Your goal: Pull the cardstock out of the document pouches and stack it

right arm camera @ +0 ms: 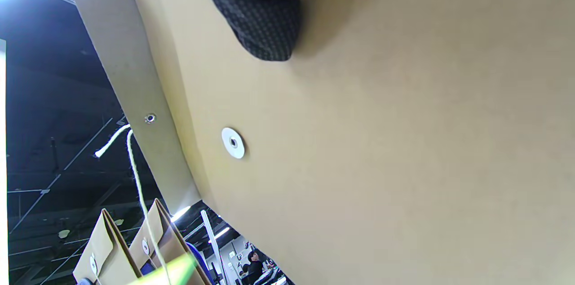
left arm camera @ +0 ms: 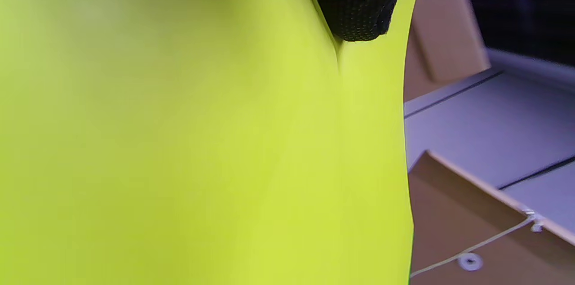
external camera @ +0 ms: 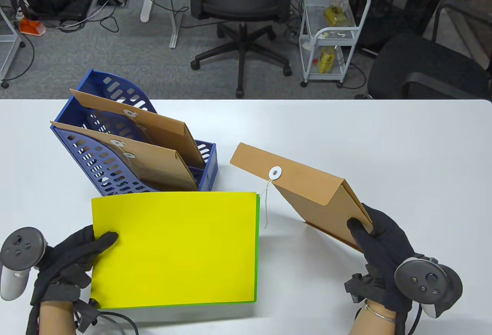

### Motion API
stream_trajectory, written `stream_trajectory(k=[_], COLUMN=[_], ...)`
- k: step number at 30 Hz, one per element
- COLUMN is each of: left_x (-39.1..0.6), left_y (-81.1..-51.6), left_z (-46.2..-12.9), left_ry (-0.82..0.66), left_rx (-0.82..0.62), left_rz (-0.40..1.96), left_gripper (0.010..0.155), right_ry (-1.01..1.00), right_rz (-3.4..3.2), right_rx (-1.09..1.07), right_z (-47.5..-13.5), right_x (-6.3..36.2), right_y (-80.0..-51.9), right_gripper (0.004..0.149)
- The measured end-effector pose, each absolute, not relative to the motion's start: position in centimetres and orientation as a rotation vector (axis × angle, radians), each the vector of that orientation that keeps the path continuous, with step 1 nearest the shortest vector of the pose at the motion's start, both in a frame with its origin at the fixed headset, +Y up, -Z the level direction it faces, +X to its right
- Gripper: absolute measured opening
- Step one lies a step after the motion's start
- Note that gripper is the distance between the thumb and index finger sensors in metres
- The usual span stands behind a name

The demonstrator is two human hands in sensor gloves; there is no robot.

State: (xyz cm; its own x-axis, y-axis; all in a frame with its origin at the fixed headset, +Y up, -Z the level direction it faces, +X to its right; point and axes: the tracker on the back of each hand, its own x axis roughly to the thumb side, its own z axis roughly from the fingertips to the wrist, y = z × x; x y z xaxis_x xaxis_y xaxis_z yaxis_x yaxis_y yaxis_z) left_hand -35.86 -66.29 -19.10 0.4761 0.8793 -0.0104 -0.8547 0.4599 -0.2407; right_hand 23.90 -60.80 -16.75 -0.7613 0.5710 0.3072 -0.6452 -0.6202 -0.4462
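Observation:
My left hand (external camera: 82, 252) grips the left edge of a yellow cardstock sheet (external camera: 173, 248), held over a green sheet (external camera: 256, 242) whose edge shows at the right and bottom. The yellow sheet fills the left wrist view (left arm camera: 179, 141), with a gloved fingertip (left arm camera: 359, 2) on it. My right hand (external camera: 374, 239) grips the lower corner of a brown document pouch (external camera: 303, 193), lifted and tilted, flap open, string (external camera: 266, 204) hanging. The pouch fills the right wrist view (right arm camera: 382, 150), a fingertip (right arm camera: 260, 15) pressed on it.
A blue file rack (external camera: 111, 146) stands at the back left of the white table (external camera: 384, 150), holding two more brown pouches (external camera: 153, 131). Office chairs and a wire cart stand on the floor beyond the table's far edge.

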Motion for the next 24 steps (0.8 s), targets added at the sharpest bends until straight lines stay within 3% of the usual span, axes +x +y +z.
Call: stream_trajectory(k=[5, 12, 19, 24], left_x=[-35.9, -37.0, -36.8, -36.6], left_y=[-70.6, -74.5, -74.8, -73.9], left_z=[-21.0, -21.8, -22.0, -21.5], left_ry=[-0.03, 0.219, 0.341, 0.365], left_rx=[-0.457, -0.575, -0.546, -0.51], left_rz=[1.054, 0.798, 0.571, 0.491], left_gripper=[0.039, 0.043, 0.062, 0.075], right_ry=[-0.713, -0.723, -0.744, -0.712], right_rz=[2.335, 2.344, 2.311, 2.252], right_rx=[0.173, 0.18, 0.214, 0.255], right_z=[-16.8, -16.8, -16.5, -15.9], right_x=[23.9, 23.7, 23.2, 22.8], right_y=[-60.8, -60.5, -59.9, -57.9], right_gripper=[0.033, 0.033, 0.034, 0.039])
